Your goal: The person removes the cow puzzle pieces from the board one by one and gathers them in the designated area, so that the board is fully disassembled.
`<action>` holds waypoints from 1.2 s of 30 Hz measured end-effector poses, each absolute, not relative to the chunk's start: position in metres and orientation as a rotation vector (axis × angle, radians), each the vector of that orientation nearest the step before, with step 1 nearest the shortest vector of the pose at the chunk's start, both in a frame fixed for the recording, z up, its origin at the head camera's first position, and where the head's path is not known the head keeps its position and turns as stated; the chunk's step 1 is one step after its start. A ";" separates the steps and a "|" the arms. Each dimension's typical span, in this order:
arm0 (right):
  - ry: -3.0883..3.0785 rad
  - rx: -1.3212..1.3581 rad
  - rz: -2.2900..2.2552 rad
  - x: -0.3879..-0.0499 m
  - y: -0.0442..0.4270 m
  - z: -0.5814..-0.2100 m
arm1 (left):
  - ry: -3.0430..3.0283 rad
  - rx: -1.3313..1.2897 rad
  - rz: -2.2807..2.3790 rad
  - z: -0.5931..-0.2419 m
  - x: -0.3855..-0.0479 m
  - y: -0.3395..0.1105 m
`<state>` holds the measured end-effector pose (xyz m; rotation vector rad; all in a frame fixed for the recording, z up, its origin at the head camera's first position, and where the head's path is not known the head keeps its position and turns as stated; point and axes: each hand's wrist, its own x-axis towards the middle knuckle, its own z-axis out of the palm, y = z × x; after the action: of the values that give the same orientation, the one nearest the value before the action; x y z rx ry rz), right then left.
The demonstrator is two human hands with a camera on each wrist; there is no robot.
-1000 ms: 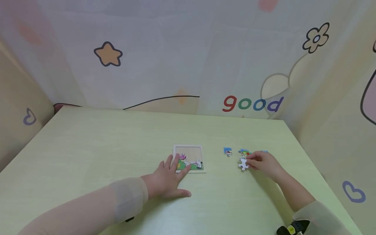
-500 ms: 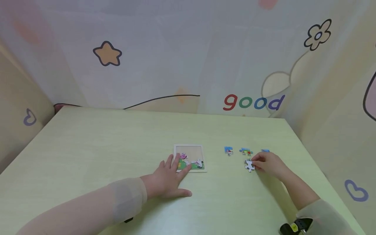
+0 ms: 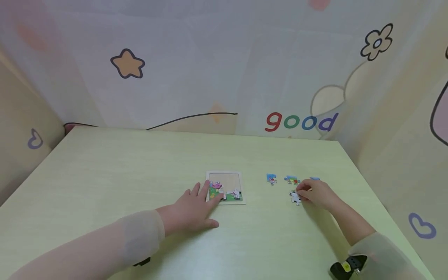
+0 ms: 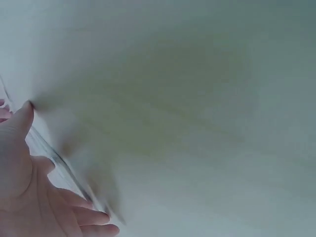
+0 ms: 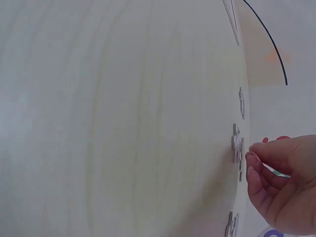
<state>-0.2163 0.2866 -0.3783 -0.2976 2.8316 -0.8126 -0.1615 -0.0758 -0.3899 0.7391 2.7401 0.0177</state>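
Note:
My left hand (image 3: pixel 190 208) rests with spread fingers at the left and lower edge of a small framed puzzle board (image 3: pixel 243 186); in the left wrist view the hand (image 4: pixel 37 197) lies along the board's edge. Picture pieces (image 3: pixel 233 195) with a pink animal and a white animal on green fill the board's lower part. To the right, my right hand (image 3: pixel 316 194) pinches the upper right edge of a white jigsaw piece (image 3: pixel 295 198) at the table. In the right wrist view, the thumb and forefinger of the hand (image 5: pixel 284 182) meet close beside the pieces (image 5: pixel 234 143).
A blue piece (image 3: pixel 271 179) and a blue and green piece (image 3: pixel 291 179) lie right of the board. Another blue piece (image 3: pixel 315 179) is partly hidden behind my right hand. Printed cloth (image 3: pixel 185 70) stands behind the table (image 3: pixel 115 167) and at both sides.
The white piece and my right hand moved right, then slightly back left, uncovering the blue and green piece. My left hand slid a little left and down on the board.

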 end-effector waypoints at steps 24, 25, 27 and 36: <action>2.511 -0.427 -1.115 -0.238 0.128 -0.387 | 2.665 0.705 -0.069 -0.384 -0.160 -0.079; 2.514 -0.431 -1.106 -0.239 0.125 -0.387 | 2.664 0.705 -0.072 -0.384 -0.160 -0.079; 2.533 -0.454 -1.065 -0.241 0.120 -0.389 | 2.664 0.703 -0.078 -0.384 -0.160 -0.079; 2.579 -0.554 -0.879 -0.243 0.100 -0.392 | 2.673 0.709 -0.099 -0.384 -0.158 -0.079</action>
<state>-0.2429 0.1001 -0.3916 -0.5542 2.5788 -0.8794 -0.1575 -0.0789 -0.3841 0.7086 2.6735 -0.0994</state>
